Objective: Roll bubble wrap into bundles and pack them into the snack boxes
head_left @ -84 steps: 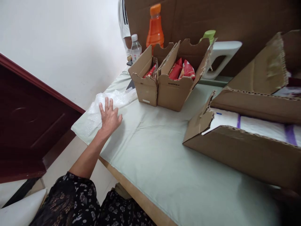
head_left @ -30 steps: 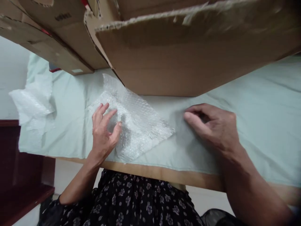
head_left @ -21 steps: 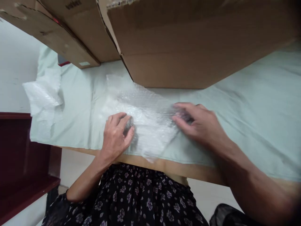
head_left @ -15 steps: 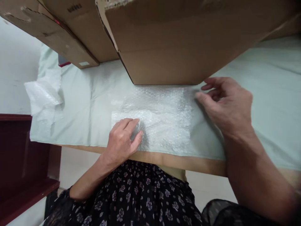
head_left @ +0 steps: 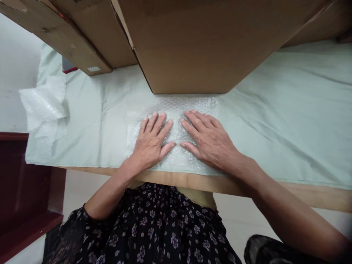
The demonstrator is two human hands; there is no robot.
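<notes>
A clear sheet of bubble wrap [head_left: 177, 106] lies flat on the pale green cloth near the table's front edge. My left hand [head_left: 151, 141] rests palm down on its left part, fingers spread. On the right part lies my right hand [head_left: 207, 137], also palm down with its fingers apart. The two thumbs point toward each other with a small gap between them. Neither hand holds anything. Just beyond the sheet stands a large cardboard box [head_left: 189, 62], its lower edge close to the sheet's far side.
More cardboard boxes [head_left: 74, 40] stand at the back left, with a dark red-edged object [head_left: 68, 66] behind them. Crumpled bubble wrap [head_left: 45, 106] lies at the cloth's left end. The green cloth [head_left: 288, 121] covers the table. Dark red furniture [head_left: 24, 183] is at lower left.
My right hand has moved left from beside the box's corner onto the bubble wrap and flattened. My left hand has moved slightly forward, its fingers now spread flat.
</notes>
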